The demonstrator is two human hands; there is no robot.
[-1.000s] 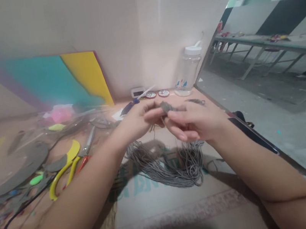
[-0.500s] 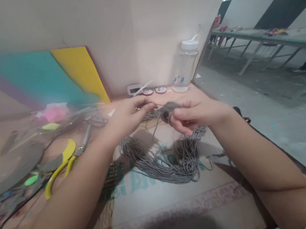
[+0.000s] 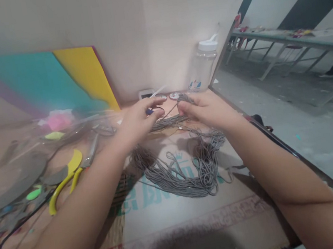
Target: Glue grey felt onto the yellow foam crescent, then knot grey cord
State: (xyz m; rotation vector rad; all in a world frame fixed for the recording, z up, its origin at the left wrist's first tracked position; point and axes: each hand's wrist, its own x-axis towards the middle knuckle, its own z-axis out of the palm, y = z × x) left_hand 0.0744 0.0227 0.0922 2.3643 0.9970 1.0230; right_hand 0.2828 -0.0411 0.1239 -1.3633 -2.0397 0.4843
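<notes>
A loose hank of grey cord [image 3: 175, 182] curves across the printed cardboard below my hands. My right hand [image 3: 206, 107] is closed on a small wound bundle of the same grey cord [image 3: 185, 97]. From this bundle a strand slants down to the left, to more cord lying behind the hank. Thumb and index finger of my left hand [image 3: 140, 120] are apart, above the left end of that rear cord, with no cord visibly gripped. A small dark blue object shows between or behind these fingers; I cannot make out what it is.
Yellow-handled pliers [image 3: 65, 184] lie left of my left forearm, among beads and a black cable. A clear bottle [image 3: 203, 66] with a white lid stands by the back panel. Two small round tins and a white device are behind my hands. The table's edge runs along the right.
My left fingers have parted from the strand they pinched. My right hand has moved slightly up and away from me with the cord bundle, uncovering cord beneath it.
</notes>
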